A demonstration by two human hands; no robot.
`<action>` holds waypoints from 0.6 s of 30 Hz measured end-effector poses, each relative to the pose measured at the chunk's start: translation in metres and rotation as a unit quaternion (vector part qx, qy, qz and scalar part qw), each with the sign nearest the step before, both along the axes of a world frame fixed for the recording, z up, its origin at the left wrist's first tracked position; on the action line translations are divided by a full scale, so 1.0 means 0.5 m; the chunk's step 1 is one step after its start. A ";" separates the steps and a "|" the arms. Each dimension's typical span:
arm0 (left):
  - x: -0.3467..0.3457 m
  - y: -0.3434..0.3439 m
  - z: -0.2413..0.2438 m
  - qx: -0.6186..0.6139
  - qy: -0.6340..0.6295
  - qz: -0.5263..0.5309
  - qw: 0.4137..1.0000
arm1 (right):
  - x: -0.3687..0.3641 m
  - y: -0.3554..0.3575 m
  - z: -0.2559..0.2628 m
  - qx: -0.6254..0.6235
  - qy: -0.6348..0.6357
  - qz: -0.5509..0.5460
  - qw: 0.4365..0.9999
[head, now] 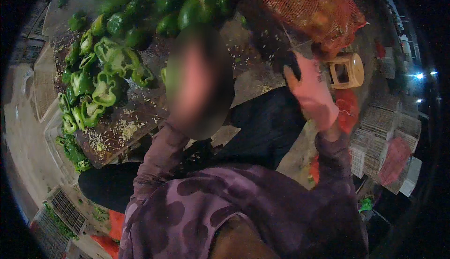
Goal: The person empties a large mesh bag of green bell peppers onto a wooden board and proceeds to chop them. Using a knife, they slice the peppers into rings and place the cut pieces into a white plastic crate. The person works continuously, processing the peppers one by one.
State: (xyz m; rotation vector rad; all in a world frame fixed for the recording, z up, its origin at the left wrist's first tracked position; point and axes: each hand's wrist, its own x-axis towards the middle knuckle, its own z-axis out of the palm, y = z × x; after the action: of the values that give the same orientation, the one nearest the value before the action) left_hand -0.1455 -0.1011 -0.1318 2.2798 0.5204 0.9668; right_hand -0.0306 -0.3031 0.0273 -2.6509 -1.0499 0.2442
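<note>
A round blur covers most of my left hand (pixel 193 80), which wears a pinkish glove; green pepper flesh shows at the blur's left edge, but the grip is hidden. To the right, my right hand (pixel 313 87), in a pink glove with dark fingertips, lies just below a red mesh sack (pixel 309 9); its thumb is apart and its fingertips merge into shadow. Cut green bell peppers (pixel 116 57), some showing pale seeds, lie on the left of a dark, worn board (pixel 140 101). Whole green peppers (pixel 197 11) are heaped at its far side.
Loose seeds (pixel 128 129) are scattered over the board. A yellowish plastic container (pixel 346 71) lies right of my right hand. Slatted plastic crates (pixel 376 118) stand farther right, and another crate (pixel 66 209) sits at lower left. More pepper pieces (pixel 72 150) hang by the board's left edge.
</note>
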 end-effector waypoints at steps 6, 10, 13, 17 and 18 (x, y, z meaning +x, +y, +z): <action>0.127 -0.002 -0.041 0.087 -0.027 -0.053 0.994 | 0.086 -0.019 -0.011 -0.031 -0.099 -0.007 0.995; 0.282 -0.004 -0.047 0.148 0.039 -0.070 0.986 | 0.107 -0.029 -0.031 0.025 -0.115 0.000 0.993; 0.353 -0.001 -0.049 0.138 0.118 -0.102 0.978 | 0.113 -0.049 -0.048 0.047 -0.092 -0.005 0.995; 0.305 -0.001 -0.045 0.105 0.162 -0.110 0.975 | 0.079 -0.049 -0.041 0.067 -0.042 -0.041 0.996; 0.238 -0.011 0.023 0.072 0.190 -0.109 0.973 | 0.059 -0.044 -0.024 0.062 -0.036 -0.047 0.996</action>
State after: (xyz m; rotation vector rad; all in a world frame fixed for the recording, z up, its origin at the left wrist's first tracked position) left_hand -0.0263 -0.1064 -0.1205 2.6045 0.3525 0.4750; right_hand -0.0010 -0.3249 0.0151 -2.6048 -0.9255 0.0620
